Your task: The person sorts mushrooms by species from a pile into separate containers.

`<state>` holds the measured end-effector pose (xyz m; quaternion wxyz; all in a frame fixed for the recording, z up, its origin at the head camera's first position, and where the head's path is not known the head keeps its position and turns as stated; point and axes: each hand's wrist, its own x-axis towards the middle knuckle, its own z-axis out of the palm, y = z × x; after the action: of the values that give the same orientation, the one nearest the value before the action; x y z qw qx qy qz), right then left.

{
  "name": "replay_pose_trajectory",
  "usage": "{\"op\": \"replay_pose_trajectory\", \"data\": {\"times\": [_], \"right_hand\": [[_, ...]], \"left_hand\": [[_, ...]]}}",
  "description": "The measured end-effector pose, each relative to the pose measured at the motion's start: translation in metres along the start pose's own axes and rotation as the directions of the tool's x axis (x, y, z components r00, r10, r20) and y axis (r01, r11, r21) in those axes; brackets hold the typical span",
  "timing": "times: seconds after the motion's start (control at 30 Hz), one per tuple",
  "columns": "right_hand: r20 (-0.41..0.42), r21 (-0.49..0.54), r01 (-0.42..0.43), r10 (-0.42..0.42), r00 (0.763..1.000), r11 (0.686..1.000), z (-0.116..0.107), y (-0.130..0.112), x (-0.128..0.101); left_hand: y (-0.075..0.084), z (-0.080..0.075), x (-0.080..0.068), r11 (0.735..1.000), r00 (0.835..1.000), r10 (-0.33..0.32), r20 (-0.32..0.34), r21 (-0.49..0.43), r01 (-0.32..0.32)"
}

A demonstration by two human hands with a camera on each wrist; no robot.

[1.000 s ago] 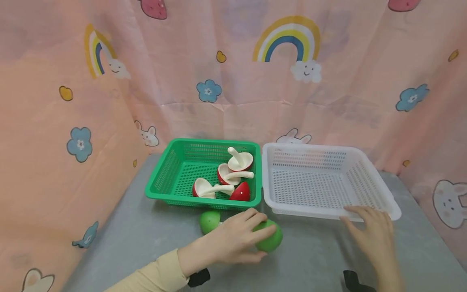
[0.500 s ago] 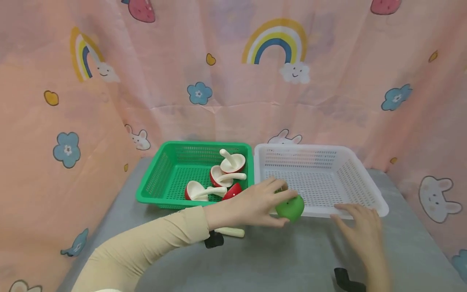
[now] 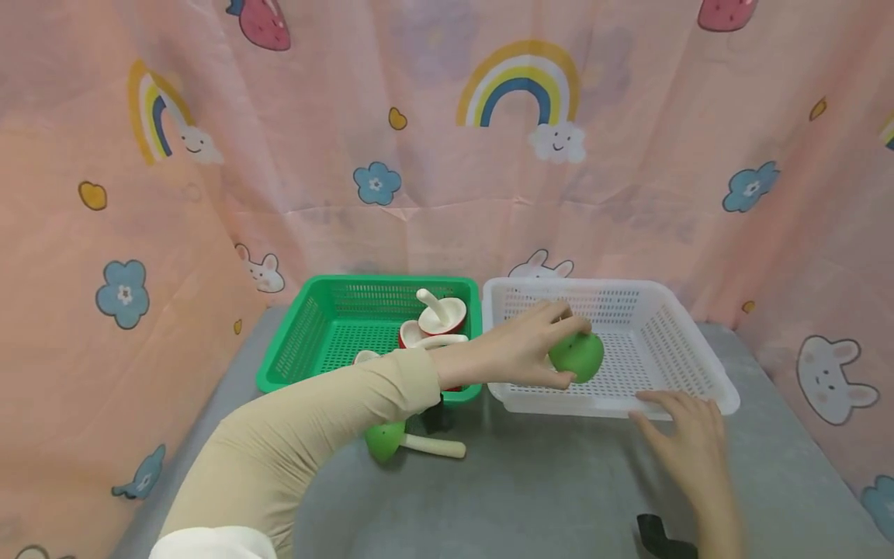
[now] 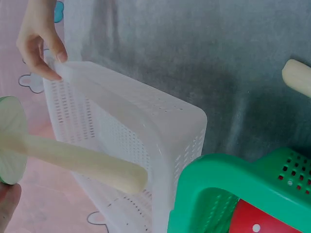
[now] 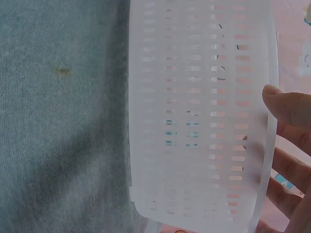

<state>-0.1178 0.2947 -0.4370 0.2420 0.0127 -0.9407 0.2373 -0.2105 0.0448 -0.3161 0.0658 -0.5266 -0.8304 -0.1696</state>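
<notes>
My left hand (image 3: 527,345) grips a green toy mushroom (image 3: 578,359) by its cap, above the white basket (image 3: 552,407). In the left wrist view the stem (image 4: 87,162) of that mushroom points back over the basket, and only a fingertip shows at the cap. My right hand (image 3: 687,442) holds the near rim of the white basket towards its right corner, thumb (image 5: 286,107) on the near side and fingers beyond the rim. Another green toy mushroom (image 3: 386,441) lies on the table before the green basket (image 3: 279,353), partly behind my left sleeve.
Several red toy mushrooms (image 3: 443,314) with pale stems lie in the green basket, some hidden by my left arm. Both baskets stand side by side on a grey table (image 3: 531,489). A pink patterned curtain (image 3: 447,155) hangs behind and at the sides.
My left hand has carried the green mushroom from the table in front of the baskets up and rightward over the white basket. My right hand stays at the rim.
</notes>
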Motion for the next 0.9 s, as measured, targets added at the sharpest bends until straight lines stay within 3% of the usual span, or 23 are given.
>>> {"op": "replay_pose_trajectory", "data": {"times": [0.27, 0.57, 0.9], "right_hand": [[-0.022, 0.021, 0.027, -0.026, 0.999, 0.999, 0.002, 0.004, -0.002], [-0.006, 0.015, 0.018, -0.018, 1.0, 1.0, 0.001, 0.002, -0.001], [-0.001, 0.014, 0.017, -0.017, 1.0, 1.0, 0.001, 0.002, -0.001]], "left_hand": [[-0.01, 0.02, 0.017, 0.994, 0.986, -0.098, 0.136, -0.035, 0.103], [-0.023, 0.042, 0.022, 0.981, 0.962, -0.18, 0.204, -0.036, 0.191], [-0.022, 0.063, 0.032, 0.973, 0.95, -0.199, 0.241, -0.065, 0.221]]}}
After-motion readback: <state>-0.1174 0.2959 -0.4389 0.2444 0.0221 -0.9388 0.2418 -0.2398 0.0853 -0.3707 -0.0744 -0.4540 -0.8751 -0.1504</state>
